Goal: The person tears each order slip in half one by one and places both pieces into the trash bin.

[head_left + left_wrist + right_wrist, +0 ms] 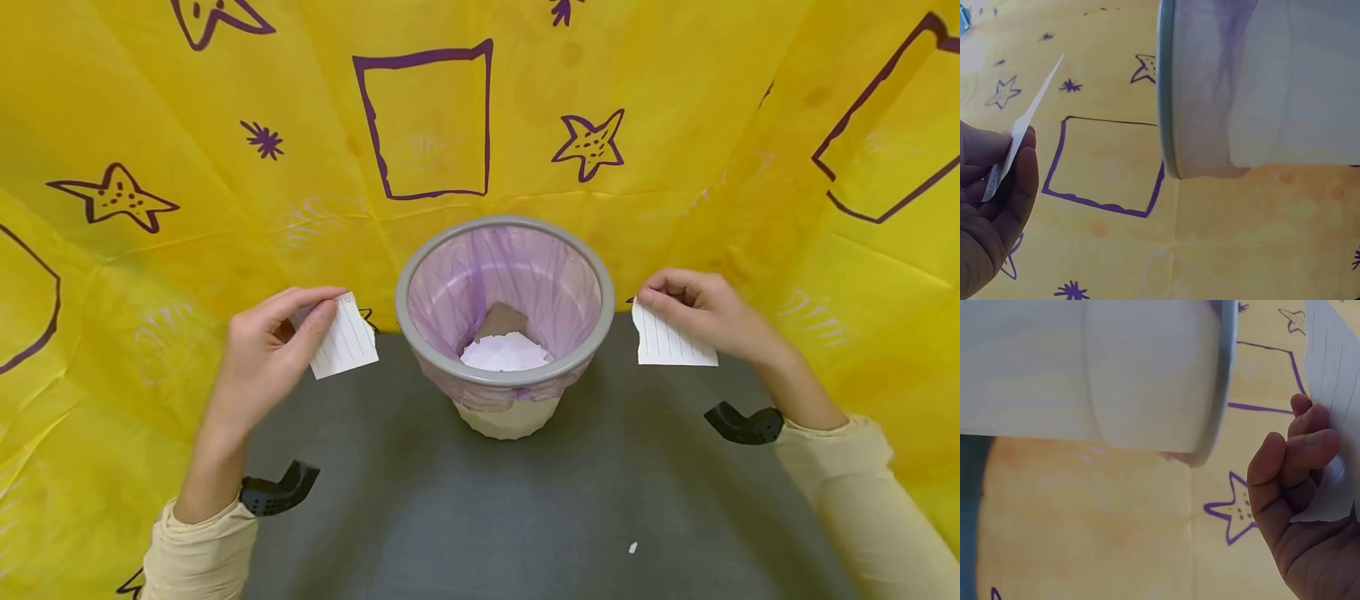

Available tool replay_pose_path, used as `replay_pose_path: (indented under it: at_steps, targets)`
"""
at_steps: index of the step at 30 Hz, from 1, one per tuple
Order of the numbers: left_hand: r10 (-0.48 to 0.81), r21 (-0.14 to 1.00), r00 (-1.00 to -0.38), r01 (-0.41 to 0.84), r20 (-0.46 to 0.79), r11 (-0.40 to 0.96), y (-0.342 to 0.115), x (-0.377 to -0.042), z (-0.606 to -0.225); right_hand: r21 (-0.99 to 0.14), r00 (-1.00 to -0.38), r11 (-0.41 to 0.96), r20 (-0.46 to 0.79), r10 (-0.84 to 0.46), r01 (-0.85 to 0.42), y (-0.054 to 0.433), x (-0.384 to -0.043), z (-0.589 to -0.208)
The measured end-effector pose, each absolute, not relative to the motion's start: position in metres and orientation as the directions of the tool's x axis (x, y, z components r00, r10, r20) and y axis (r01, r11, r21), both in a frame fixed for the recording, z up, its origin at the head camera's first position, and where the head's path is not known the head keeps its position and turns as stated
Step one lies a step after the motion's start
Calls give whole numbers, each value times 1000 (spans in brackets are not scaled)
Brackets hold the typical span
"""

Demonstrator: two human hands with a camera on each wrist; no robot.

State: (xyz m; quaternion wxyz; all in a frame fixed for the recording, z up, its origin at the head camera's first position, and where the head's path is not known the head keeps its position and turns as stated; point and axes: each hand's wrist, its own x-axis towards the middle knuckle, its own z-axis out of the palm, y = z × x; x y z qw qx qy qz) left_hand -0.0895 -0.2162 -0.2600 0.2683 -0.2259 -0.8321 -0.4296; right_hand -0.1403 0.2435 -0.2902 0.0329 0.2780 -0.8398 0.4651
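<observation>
To the left of the bin, my left hand [266, 354] pinches a torn piece of lined white paper [345, 340] between thumb and fingers. On the other side, my right hand [697, 310] pinches a second lined paper piece [671, 340] with a ragged left edge. Between the hands stands a bin [504, 377] with a grey rim and a thin purple liner [525, 258]. White paper scraps [506, 353] and a brown piece [504, 320] lie inside it. In the left wrist view the paper [1025, 125] appears nearly edge-on; in the right wrist view the sheet [1332, 369] rises above the fingers.
The bin stands on a dark grey table [465, 517], near a yellow cloth [442, 125] with purple drawings behind and at the sides. A tiny white scrap [633, 547] lies at the front right. Black wrist devices [279, 490] sit on both forearms.
</observation>
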Motion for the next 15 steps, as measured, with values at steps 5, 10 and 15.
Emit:
replay_pose_path:
  at_steps: [5, 10, 15]
  targets:
    - [176, 576, -750, 616, 637, 537, -212, -96, -242, -726, -855, 488, 273, -441, -484, 241, -144, -274]
    - [234, 526, -750, 617, 619, 586, -204, -107, -218, -692, -854, 532, 250, -457, -488, 236, -148, -258]
    - [297, 496, -763, 612, 574, 616, -189, -119, -193, -657, -815, 516, 286, -504, -550, 222, -154, -240]
